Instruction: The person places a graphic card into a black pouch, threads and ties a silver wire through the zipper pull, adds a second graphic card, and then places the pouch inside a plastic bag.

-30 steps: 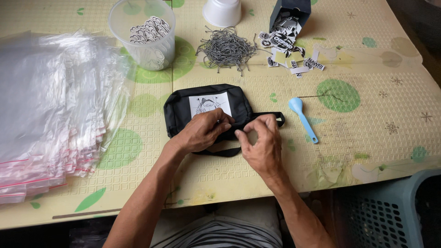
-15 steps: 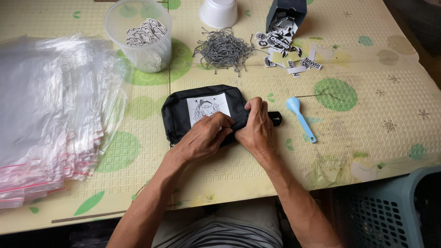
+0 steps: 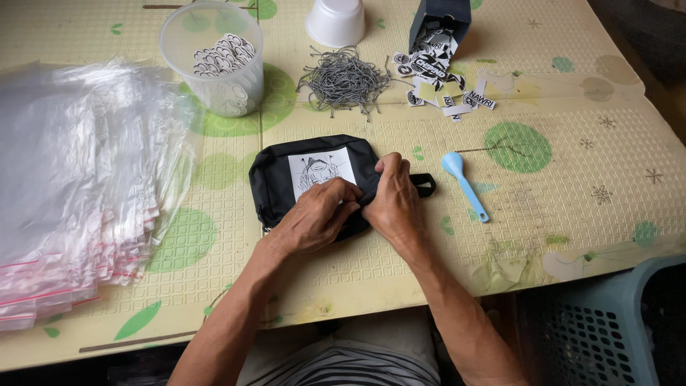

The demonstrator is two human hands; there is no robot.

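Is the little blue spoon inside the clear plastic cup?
No, the blue spoon lies flat on the table mat, right of the black pouch, far from the clear cup.

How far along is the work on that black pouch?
Looks done: a white printed label sits on the black pouch. In hand: the left hand and right hand both press at its front right edge; what they pinch is hidden. Left: the pile of strings, the stickers and the stack of clear zip bags lie untouched.
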